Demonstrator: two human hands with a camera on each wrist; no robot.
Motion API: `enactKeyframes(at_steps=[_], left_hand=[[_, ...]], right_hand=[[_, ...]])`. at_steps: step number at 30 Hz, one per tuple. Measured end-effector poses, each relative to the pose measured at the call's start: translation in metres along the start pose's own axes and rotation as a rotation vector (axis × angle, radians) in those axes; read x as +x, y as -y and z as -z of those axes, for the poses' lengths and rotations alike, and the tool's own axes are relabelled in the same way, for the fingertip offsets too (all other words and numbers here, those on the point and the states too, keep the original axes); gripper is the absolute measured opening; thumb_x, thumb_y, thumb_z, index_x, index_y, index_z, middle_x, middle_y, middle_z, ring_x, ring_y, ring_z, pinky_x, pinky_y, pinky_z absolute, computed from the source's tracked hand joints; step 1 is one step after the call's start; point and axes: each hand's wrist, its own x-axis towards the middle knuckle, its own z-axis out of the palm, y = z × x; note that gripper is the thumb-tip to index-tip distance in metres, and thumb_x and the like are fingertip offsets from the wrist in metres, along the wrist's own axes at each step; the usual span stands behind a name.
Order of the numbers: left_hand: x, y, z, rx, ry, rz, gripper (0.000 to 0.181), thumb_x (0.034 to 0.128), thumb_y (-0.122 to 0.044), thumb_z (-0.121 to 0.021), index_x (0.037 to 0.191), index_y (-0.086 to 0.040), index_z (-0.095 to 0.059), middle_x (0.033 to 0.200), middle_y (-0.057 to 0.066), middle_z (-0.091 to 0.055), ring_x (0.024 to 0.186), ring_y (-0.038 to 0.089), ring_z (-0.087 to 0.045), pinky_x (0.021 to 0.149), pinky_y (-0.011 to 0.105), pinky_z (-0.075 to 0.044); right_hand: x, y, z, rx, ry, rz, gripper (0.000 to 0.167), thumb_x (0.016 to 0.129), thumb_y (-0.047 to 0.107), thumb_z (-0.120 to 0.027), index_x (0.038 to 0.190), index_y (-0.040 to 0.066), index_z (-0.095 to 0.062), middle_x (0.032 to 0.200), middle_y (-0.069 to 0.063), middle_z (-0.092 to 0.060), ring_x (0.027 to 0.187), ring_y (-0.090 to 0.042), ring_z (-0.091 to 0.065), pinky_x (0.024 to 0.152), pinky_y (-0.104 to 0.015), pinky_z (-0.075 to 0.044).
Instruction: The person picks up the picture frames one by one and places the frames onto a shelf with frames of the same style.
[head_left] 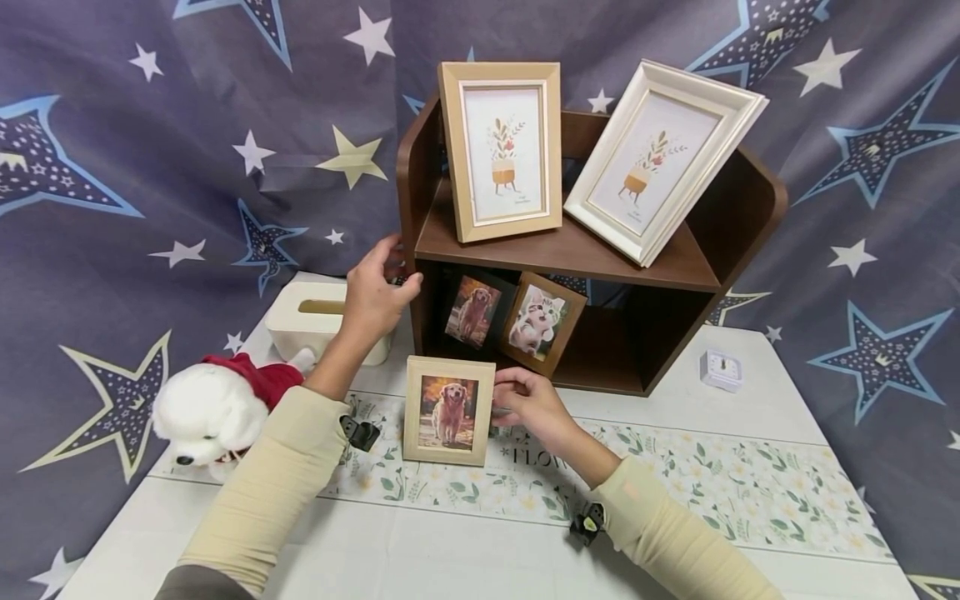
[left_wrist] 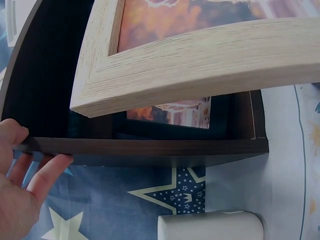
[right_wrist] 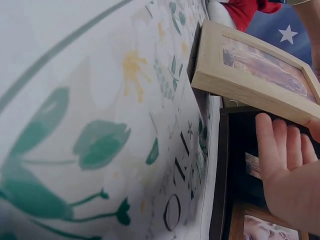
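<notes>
One left hand (head_left: 375, 296): pinching shelf (head_left: 525, 260)
Right hand (head_left: 538, 408): straight-fingered beside front frame (head_left: 450, 412)
Clock (head_left: 722, 371): far-right surface (head_left: 787, 367) corner, head-view only

1. On the shelf's (head_left: 577, 254) top board: left upper frame (head_left: 506, 154), right upper frame (head_left: 663, 162).
2. Inside its lower compartment: left lower frame (head_left: 471, 312), right lower frame (head_left: 543, 321).
3. Before it: another frame (head_left: 450, 412).
4. Just left: tissue box (head_left: 307, 325); farther left, forward: plush dog (head_left: 213, 408).
5. Right of it: clock (head_left: 722, 371).
6. Behind it: hanging cloth (head_left: 195, 125).

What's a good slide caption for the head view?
Left hand gripping the brown shelf, right hand at the edge of a pale-framed dog photo.
</notes>
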Motion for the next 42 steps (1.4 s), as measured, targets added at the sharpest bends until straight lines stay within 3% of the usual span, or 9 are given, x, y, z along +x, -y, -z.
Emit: enactKeyframes(at_steps=[8,17,21,26,33,39,42], left_hand=[[0.001,-0.001,0.000,0.008,0.001,0.004,0.059,0.0861,-0.010,-0.073,0.142,-0.004,-0.056,0.121,0.020,-0.070,0.104,0.036,-0.073,0.089,0.051,-0.059],[0.000,0.000,0.001,0.013,-0.006,-0.005,0.058,0.0858,-0.010,-0.075,0.141,-0.005,-0.057,0.118,0.020,-0.071,0.103,0.036,-0.073,0.088,0.052,-0.059],[0.000,0.000,0.001,0.019,-0.005,-0.006,0.058,0.0860,-0.010,-0.074,0.141,-0.004,-0.056,0.117,0.020,-0.071,0.102,0.036,-0.073,0.087,0.052,-0.059],[0.000,-0.001,0.001,0.013,-0.005,-0.005,0.058,0.0857,-0.010,-0.075,0.141,-0.004,-0.057,0.117,0.020,-0.071,0.102,0.036,-0.073,0.087,0.051,-0.059],[0.000,-0.001,0.001,0.020,0.001,-0.006,0.058,0.0869,-0.010,-0.073,0.142,-0.004,-0.055,0.119,0.020,-0.070,0.103,0.036,-0.073,0.087,0.052,-0.059],[-0.001,-0.001,0.001,0.022,0.007,0.003,0.059,0.0869,-0.012,-0.074,0.143,-0.006,-0.055,0.120,0.019,-0.070,0.105,0.036,-0.073,0.088,0.051,-0.059],[0.000,-0.001,0.001,0.024,0.008,0.004,0.059,0.0870,-0.011,-0.074,0.143,-0.005,-0.055,0.120,0.019,-0.070,0.105,0.037,-0.073,0.088,0.052,-0.059]], right_hand=[[-0.004,0.003,-0.001,0.040,0.041,0.010,0.030,0.097,0.004,-0.060,0.124,-0.008,-0.058,0.101,-0.002,-0.067,0.090,-0.015,-0.070,0.078,-0.042,-0.064],[-0.003,0.003,-0.004,-0.024,0.050,0.062,0.030,0.092,-0.001,-0.068,0.121,-0.008,-0.060,0.101,-0.003,-0.067,0.086,-0.014,-0.070,0.084,-0.062,-0.058],[-0.003,0.004,-0.005,-0.066,0.018,0.072,0.030,0.091,-0.002,-0.069,0.120,-0.007,-0.061,0.100,-0.004,-0.068,0.084,-0.013,-0.070,0.081,-0.060,-0.059],[-0.003,0.005,-0.001,-0.061,-0.016,0.080,0.031,0.091,-0.003,-0.068,0.122,-0.005,-0.061,0.101,-0.009,-0.068,0.085,-0.016,-0.070,0.076,-0.049,-0.063],[-0.006,0.010,0.006,-0.025,-0.035,0.098,0.032,0.092,-0.004,-0.066,0.123,-0.007,-0.060,0.102,-0.006,-0.069,0.085,-0.016,-0.071,0.078,-0.057,-0.061],[-0.010,0.012,0.015,-0.034,-0.063,0.107,0.032,0.092,-0.005,-0.066,0.123,-0.008,-0.059,0.101,-0.006,-0.070,0.085,-0.015,-0.071,0.073,-0.044,-0.064],[-0.011,0.013,0.020,-0.023,-0.075,0.110,0.032,0.092,-0.006,-0.066,0.123,-0.009,-0.058,0.101,-0.004,-0.070,0.085,-0.014,-0.071,0.073,-0.043,-0.064]])
